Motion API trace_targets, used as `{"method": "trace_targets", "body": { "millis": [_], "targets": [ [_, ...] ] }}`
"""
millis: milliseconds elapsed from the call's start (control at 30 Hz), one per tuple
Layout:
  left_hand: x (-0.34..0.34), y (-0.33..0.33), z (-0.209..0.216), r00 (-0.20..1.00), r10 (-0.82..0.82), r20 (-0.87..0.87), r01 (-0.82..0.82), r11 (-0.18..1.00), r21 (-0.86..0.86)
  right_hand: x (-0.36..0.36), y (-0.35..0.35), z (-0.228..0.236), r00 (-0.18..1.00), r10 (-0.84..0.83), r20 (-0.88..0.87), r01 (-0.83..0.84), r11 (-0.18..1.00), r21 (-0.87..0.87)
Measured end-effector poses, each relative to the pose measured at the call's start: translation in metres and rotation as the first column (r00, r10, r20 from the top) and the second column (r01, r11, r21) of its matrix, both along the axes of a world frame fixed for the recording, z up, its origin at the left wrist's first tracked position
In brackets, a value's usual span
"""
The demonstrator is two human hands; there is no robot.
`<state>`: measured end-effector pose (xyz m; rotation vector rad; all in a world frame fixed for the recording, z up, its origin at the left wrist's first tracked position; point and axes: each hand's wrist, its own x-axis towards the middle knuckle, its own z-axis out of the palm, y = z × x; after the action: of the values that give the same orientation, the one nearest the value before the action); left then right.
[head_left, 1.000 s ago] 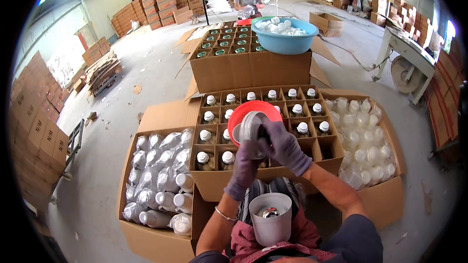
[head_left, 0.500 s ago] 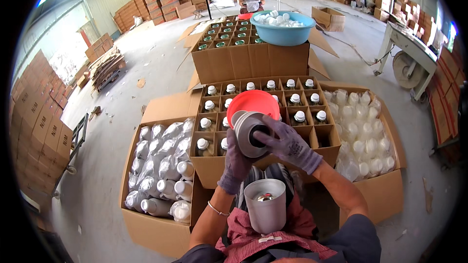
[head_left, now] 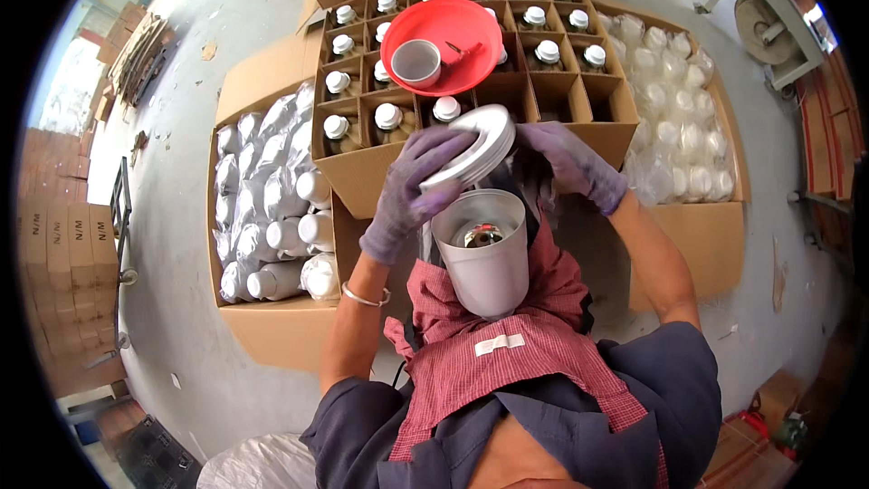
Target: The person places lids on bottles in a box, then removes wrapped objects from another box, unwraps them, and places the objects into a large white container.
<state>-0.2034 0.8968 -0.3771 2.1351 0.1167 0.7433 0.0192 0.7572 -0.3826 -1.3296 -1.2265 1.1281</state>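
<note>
My left hand (head_left: 409, 190), in a purple work glove, grips a white ringed collar (head_left: 489, 147) by its edge, with the collar tilted. Just right of it is my right hand (head_left: 577, 163), gloved too. Its fingers point down, partly blurred and in shadow, so whether they hold anything is unclear. Below both hands a pale grey cylindrical flask body (head_left: 489, 276) stands open-topped in my lap, a shiny mirrored piece (head_left: 482, 234) showing inside. Ahead, a red plastic basin (head_left: 466, 23) rests on the bottles, with a grey cup (head_left: 416, 62) and a small dark tool (head_left: 455, 48) in it.
A divided carton (head_left: 385, 177) of white-capped bottles stands in front of me. An open box (head_left: 272, 303) of bagged grey flask bodies is on the left, and one of translucent wrapped pieces (head_left: 679, 131) on the right. A wheeled cart (head_left: 120, 244) and stacked cartons (head_left: 68, 281) line the far left.
The view has tilted down toward my lap. The collar has moved from over the carton to above the flask body. My right hand has left it, and the grey cup now shows in the basin.
</note>
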Motion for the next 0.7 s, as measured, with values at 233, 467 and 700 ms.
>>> {"method": "trace_targets", "body": {
  "millis": [233, 467, 700],
  "targets": [
    [-0.030, -0.023, -0.037, 0.921, -0.271, -0.279, 0.292, 0.956, 0.038, -0.041, -0.010, -0.036, 0.992, -0.123, -0.037, 0.120, 0.990, -0.078],
    [-0.037, -0.039, -0.042, 0.951, -0.174, -0.258, 0.172, 0.985, -0.028, -0.070, 0.001, -0.040, 0.984, 0.046, 0.172, -0.016, 0.985, -0.172],
    [-0.038, -0.037, -0.035, 0.976, -0.105, -0.191, 0.127, 0.986, 0.109, -0.069, 0.013, -0.014, 0.873, 0.125, 0.472, -0.081, 0.990, -0.113]
  ]
}}
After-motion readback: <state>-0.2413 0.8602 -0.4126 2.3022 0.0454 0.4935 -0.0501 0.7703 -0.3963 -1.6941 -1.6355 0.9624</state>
